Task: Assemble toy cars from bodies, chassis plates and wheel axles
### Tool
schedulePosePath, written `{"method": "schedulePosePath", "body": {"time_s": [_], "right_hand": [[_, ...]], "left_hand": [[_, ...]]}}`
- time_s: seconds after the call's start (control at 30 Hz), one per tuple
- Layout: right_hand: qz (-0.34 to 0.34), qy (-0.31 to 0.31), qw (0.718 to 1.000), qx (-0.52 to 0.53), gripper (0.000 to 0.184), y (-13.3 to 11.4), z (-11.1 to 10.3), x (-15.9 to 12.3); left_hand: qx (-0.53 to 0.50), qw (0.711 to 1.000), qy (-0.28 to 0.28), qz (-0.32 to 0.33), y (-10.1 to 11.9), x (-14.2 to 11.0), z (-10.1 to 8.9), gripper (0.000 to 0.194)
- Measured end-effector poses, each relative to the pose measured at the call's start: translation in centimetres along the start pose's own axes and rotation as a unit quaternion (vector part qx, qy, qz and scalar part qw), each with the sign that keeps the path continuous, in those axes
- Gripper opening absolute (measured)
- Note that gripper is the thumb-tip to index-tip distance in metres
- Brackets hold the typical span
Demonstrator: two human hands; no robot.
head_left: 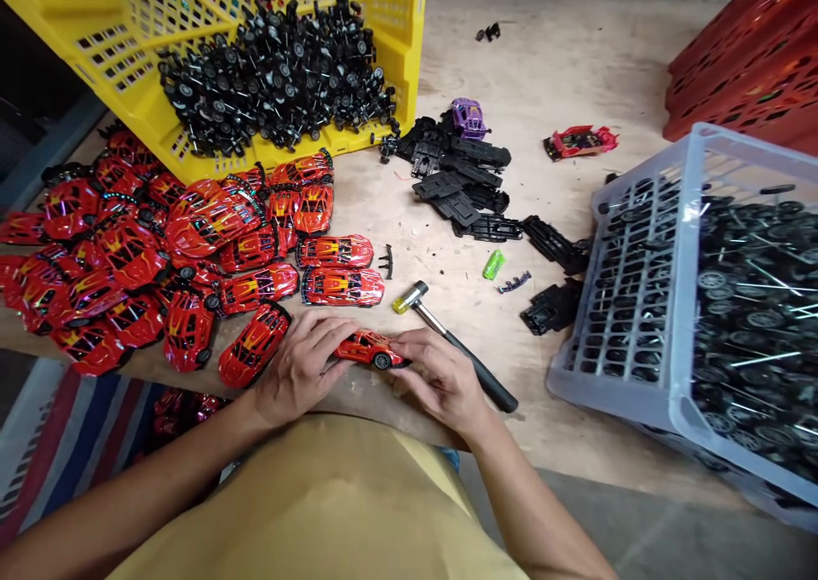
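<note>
A small red toy car (371, 349) with wheels sits on the wooden table (550, 77) at its near edge. My left hand (300, 365) grips its rear end with curled fingers. My right hand (438, 378) pinches its front end. A small hammer (457, 343) with a yellow-tipped head lies just right of the car, its black handle running under my right hand. A heap of red car bodies (146, 256) lies to the left.
A tipped yellow crate (389, 77) at the back holds black wheel axles. A grey crate (639, 290) of wheel axles stands at right, red crates (747, 60) behind it. Black chassis plates (466, 188), a purple car body (469, 117) and a green piece (492, 264) lie mid-table.
</note>
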State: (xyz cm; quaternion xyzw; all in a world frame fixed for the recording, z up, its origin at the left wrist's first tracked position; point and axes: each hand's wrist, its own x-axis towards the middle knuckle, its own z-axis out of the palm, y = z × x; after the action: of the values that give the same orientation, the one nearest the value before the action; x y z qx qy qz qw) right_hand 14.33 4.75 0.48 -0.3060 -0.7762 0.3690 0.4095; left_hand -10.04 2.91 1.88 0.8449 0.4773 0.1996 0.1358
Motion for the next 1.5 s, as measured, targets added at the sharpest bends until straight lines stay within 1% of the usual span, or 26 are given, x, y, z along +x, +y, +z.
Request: {"method": "schedulePosePath", "body": {"time_s": [0.07, 0.1, 0.17, 0.23, 0.3, 0.4, 0.53, 0.63, 0.73, 0.83, 0.9, 0.97, 1.03, 1.13, 1.33, 1.4, 1.43, 1.5], "right_hand": [[-0.019, -0.013, 1.000, -0.017, 0.030, -0.4, 0.0, 0.2], [-0.025, -0.021, 0.999, -0.022, 0.031, -0.6, 0.1, 0.3], [-0.035, -0.035, 0.998, -0.030, 0.031, -1.0, 0.2, 0.4], [-0.038, -0.039, 0.998, -0.033, 0.030, -1.3, 0.3, 0.5], [-0.037, -0.031, 0.998, -0.031, 0.028, -1.6, 0.4, 0.6], [-0.030, -0.019, 0.999, -0.032, 0.024, -2.0, 0.6, 0.5], [-0.015, -0.007, 0.999, -0.047, 0.020, -2.4, 0.9, 0.6], [-0.002, 0.022, 0.999, -0.040, 0.020, -2.6, 1.2, 1.0], [0.002, 0.044, 0.999, 0.002, 0.025, -2.5, 1.2, 1.4], [0.009, 0.075, 0.996, 0.040, 0.035, -2.2, 0.9, 1.5], [0.015, 0.089, 0.995, 0.043, 0.034, -2.0, 0.7, 1.5], [0.010, 0.084, 0.996, 0.034, 0.029, -2.0, 0.5, 1.4], [-0.007, 0.070, 0.997, 0.012, 0.030, -2.2, 0.4, 1.4], [-0.033, 0.052, 0.998, -0.029, 0.029, -2.5, 0.4, 1.6], [-0.051, 0.046, 0.996, -0.058, 0.030, -2.8, 0.7, 1.6], [-0.039, 0.053, 0.996, -0.052, 0.032, -2.5, 0.9, 1.4], [-0.023, 0.067, 0.997, -0.042, 0.032, -2.3, 1.1, 1.2], [0.026, 0.116, 0.993, -0.008, 0.030, -1.7, 1.6, 0.7]], "left_hand": [[0.040, 0.999, -0.001, 0.014, 0.6, 0.4, -0.5, 0.054], [0.042, 0.999, -0.004, 0.027, 1.0, 0.7, -0.7, 0.054], [0.013, 0.998, -0.012, 0.057, 1.6, 1.3, -0.9, 0.045], [-0.020, 0.997, -0.015, 0.074, 2.1, 1.8, -0.9, 0.034], [-0.039, 0.996, -0.001, 0.085, 2.4, 2.1, -0.7, 0.026], [-0.064, 0.993, 0.021, 0.100, 2.6, 2.2, -0.2, 0.023], [-0.086, 0.991, 0.033, 0.097, 2.6, 2.1, 0.2, 0.022], [-0.104, 0.990, 0.028, 0.088, 2.4, 2.4, 0.2, 0.018], [-0.167, 0.982, 0.032, 0.088, 1.9, 2.7, -0.2, 0.022], [-0.262, 0.960, 0.057, 0.087, 1.2, 2.7, -0.8, 0.031], [-0.301, 0.949, 0.054, 0.076, 0.8, 2.5, -1.1, 0.034], [-0.318, 0.944, 0.041, 0.072, 0.4, 2.3, -1.3, 0.035], [-0.322, 0.943, 0.033, 0.074, 0.2, 2.0, -1.4, 0.036], [-0.319, 0.943, 0.039, 0.083, 0.2, 1.8, -1.3, 0.037], [-0.308, 0.947, 0.041, 0.085, 0.5, 1.8, -1.1, 0.036], [-0.295, 0.951, 0.053, 0.079, 0.6, 2.0, -1.0, 0.036], [-0.286, 0.954, 0.061, 0.070, 0.7, 2.1, -1.0, 0.037], [-0.261, 0.962, 0.070, 0.035, 0.9, 2.3, -0.9, 0.045]]}}
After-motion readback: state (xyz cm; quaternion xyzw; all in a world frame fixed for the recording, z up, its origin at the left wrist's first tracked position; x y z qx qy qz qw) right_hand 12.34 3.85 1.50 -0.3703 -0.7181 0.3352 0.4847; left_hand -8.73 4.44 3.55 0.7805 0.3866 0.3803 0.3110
